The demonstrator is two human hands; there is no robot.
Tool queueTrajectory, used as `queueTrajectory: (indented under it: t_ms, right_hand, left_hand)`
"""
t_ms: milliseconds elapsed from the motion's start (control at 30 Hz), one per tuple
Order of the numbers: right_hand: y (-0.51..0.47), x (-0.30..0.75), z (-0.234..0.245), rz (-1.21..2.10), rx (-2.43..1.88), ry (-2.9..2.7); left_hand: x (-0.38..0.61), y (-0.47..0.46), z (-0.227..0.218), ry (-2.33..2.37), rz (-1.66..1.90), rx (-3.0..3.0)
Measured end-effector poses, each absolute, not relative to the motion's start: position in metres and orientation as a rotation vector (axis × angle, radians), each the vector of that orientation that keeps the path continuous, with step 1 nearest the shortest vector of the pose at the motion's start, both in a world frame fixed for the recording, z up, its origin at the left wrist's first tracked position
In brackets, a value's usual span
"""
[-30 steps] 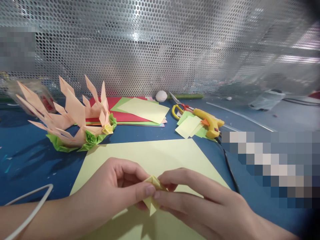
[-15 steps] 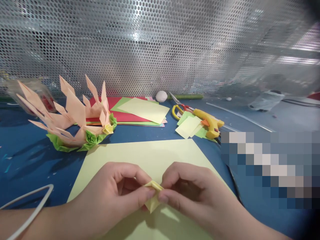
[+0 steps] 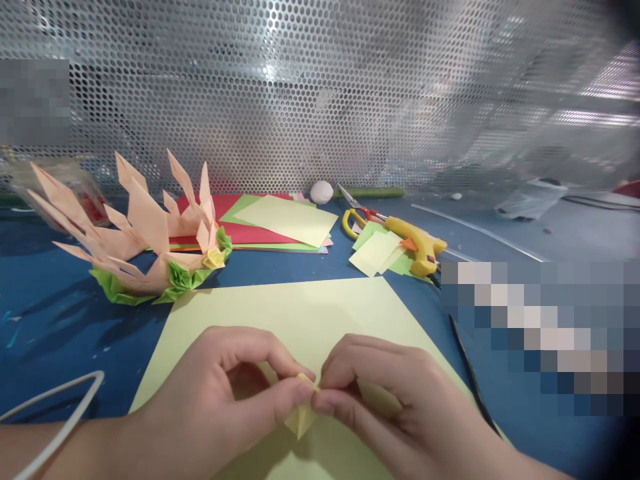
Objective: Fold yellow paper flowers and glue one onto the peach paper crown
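Between my fingertips is a small piece of folded yellow paper point(image 3: 301, 421), its pointed end hanging down. My left hand point(image 3: 240, 393) pinches it from the left, thumb in front and index finger behind. From the right, my right hand point(image 3: 385, 393) pinches its upper edge between thumb and fingers. The fingertips of both hands nearly meet and cover much of the folds. Below the hands lies a large pale yellow sheet point(image 3: 280, 303), flat on the blue table point(image 3: 270, 267).
A paper crown point(image 3: 150, 220) with peach spikes and green folds stands at left. Behind are stacked coloured sheets point(image 3: 240, 227), scissors point(image 3: 353, 223), a yellow glue gun point(image 3: 425, 253), small paper squares point(image 3: 375, 252) and a white ball point(image 3: 321, 192). A white cable point(image 3: 75, 417) crosses my left wrist.
Both hands have dropped slightly with the folded paper. My fingertips have drawn closer together over its top edge, hiding more of it.
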State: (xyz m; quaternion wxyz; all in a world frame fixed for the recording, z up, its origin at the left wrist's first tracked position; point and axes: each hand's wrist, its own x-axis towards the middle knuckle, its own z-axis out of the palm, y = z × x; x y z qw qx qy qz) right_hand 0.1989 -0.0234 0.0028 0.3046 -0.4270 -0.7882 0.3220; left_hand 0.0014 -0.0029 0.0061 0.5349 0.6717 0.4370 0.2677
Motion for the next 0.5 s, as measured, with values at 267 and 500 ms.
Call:
queueTrajectory:
  t_ms: [267, 500]
  right_hand:
    - [-0.0284, 0.1957, 0.0001, 0.835, -1.174, -2.107]
    - [-0.0246, 0.1986, 0.0038, 1.051, -1.361, -1.858]
  left_hand:
    - [0.0002, -0.0046, 0.0064, 0.986, 0.605, 1.463]
    - [0.0039, 0.0004, 0.0077, 0.996, 0.605, 1.233]
